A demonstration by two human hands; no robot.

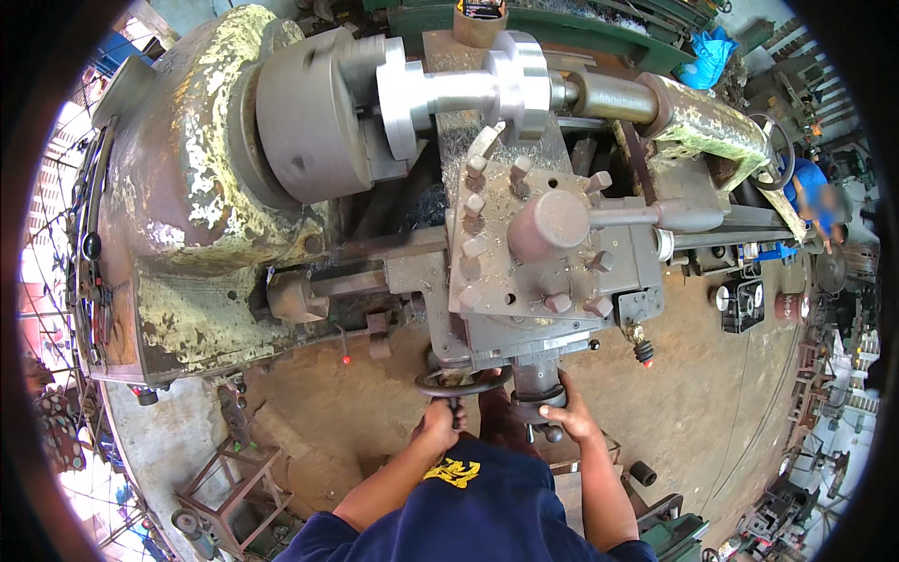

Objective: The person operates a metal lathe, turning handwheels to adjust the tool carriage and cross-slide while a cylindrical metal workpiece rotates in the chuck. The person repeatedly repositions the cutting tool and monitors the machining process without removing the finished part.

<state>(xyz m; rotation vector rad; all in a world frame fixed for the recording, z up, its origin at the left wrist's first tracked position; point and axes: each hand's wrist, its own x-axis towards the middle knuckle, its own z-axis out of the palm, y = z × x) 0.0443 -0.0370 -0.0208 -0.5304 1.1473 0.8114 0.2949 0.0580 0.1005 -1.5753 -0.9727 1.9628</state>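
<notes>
My left hand (437, 423) is closed around the handle of a dark handwheel (485, 385) at the front of a large metal lathe. Beside it, my right hand (578, 415) grips the round crank hub (530, 408) of the cross slide, its thumb laid over the near side. A ball-ended knob (553, 434) sticks out below that hub. Farther off, a shiny stepped metal shaft (459, 94) lies between the grey chuck (304, 122) and the tailstock (693, 122). The cutting tool (486, 140), clamped in the bolted tool post (550, 227), has its tip at the shaft's wide collar.
Metal chips lie over the tool post and slide. A red-tipped lever (346, 358) hangs below the bed. At the far right another person (817, 201) in blue is near the lathe's end. A metal frame stand (229, 482) stands at lower left; a blue bag (710, 58) lies behind.
</notes>
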